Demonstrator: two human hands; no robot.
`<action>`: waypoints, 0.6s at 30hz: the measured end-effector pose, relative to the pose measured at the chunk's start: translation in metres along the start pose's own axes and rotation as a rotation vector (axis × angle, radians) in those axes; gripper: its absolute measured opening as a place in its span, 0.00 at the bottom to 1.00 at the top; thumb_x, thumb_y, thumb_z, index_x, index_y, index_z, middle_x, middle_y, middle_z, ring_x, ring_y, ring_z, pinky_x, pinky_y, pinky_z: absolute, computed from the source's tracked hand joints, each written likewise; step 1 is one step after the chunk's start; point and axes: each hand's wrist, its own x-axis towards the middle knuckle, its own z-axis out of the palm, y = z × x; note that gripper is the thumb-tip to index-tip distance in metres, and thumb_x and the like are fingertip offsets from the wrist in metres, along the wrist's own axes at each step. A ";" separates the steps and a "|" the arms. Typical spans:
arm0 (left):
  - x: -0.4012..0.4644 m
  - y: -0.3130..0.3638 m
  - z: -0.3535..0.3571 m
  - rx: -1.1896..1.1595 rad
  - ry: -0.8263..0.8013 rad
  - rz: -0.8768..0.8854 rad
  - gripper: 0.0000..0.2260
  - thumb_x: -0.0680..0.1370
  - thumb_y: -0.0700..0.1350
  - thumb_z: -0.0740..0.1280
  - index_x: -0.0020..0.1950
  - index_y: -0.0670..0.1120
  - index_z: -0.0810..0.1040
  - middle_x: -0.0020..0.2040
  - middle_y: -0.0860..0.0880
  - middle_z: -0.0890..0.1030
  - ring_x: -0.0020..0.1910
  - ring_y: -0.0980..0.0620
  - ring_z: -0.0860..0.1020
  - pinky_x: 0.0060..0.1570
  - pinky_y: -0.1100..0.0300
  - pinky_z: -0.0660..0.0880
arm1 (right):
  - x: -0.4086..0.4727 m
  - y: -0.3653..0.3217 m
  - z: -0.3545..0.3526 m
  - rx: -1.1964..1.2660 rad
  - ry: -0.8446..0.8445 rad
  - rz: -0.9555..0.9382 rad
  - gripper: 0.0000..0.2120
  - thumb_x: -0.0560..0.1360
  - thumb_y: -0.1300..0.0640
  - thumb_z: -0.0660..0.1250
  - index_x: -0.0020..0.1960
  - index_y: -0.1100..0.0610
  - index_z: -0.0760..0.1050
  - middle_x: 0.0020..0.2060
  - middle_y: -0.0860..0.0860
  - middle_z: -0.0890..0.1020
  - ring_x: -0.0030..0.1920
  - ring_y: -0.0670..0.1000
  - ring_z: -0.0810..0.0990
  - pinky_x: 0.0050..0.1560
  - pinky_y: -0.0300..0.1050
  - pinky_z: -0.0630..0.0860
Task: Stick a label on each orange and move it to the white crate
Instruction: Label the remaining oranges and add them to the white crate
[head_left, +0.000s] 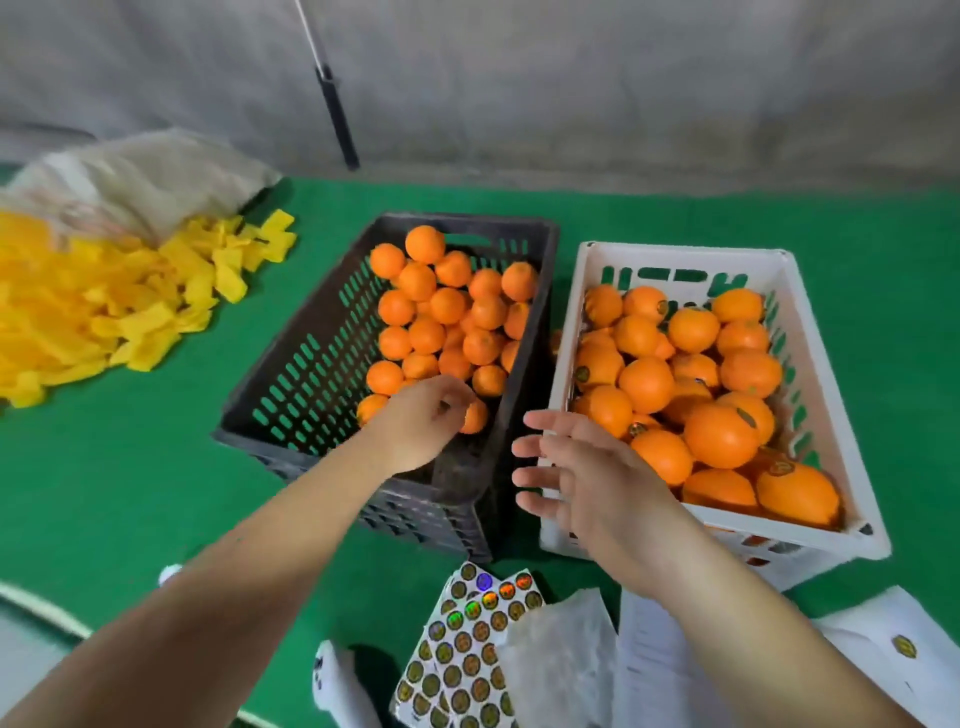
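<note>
Closing around one round orange fruit (475, 415) in the black slotted plastic crate (291, 384), your left hand (421, 423) is picking the next piece to label. Your right hand (582, 475) is hovering open and empty at centre frame, probably so it is free to peel. Lowest in the frame, the holographic round-sticker sheets (467, 654) are lying within easy reach on the green cloth surface (130, 478). At right, the white slotted plastic crate (836, 499) is holding labelled fruit. Farther off, at left, yellow foam pieces (104, 312) are spilling from a sack; beyond, grey sheeting is closing off the space.

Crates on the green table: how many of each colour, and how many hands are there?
Black crate: 1
White crate: 1
Hands: 2, left hand on an orange in the black crate, right hand open and empty
Total: 2 crates, 2 hands
</note>
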 end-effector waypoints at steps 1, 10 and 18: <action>0.020 -0.011 0.000 0.079 -0.095 -0.059 0.11 0.84 0.46 0.62 0.65 0.53 0.78 0.62 0.54 0.81 0.61 0.51 0.79 0.46 0.70 0.72 | 0.008 -0.001 0.003 -0.005 0.006 0.010 0.10 0.82 0.59 0.68 0.61 0.51 0.82 0.52 0.53 0.88 0.47 0.53 0.86 0.48 0.47 0.84; 0.133 -0.044 0.055 0.769 -0.646 -0.085 0.40 0.80 0.45 0.71 0.85 0.53 0.49 0.84 0.44 0.51 0.75 0.36 0.68 0.64 0.42 0.76 | 0.038 0.007 0.017 -0.039 0.038 0.071 0.09 0.81 0.59 0.69 0.55 0.47 0.86 0.52 0.50 0.87 0.50 0.53 0.86 0.49 0.48 0.85; 0.152 -0.047 0.069 0.898 -0.580 -0.068 0.34 0.78 0.46 0.73 0.81 0.53 0.61 0.80 0.40 0.56 0.68 0.37 0.74 0.52 0.48 0.79 | 0.043 0.007 0.008 0.034 0.018 0.128 0.10 0.81 0.62 0.69 0.53 0.51 0.87 0.56 0.57 0.84 0.50 0.55 0.86 0.47 0.52 0.84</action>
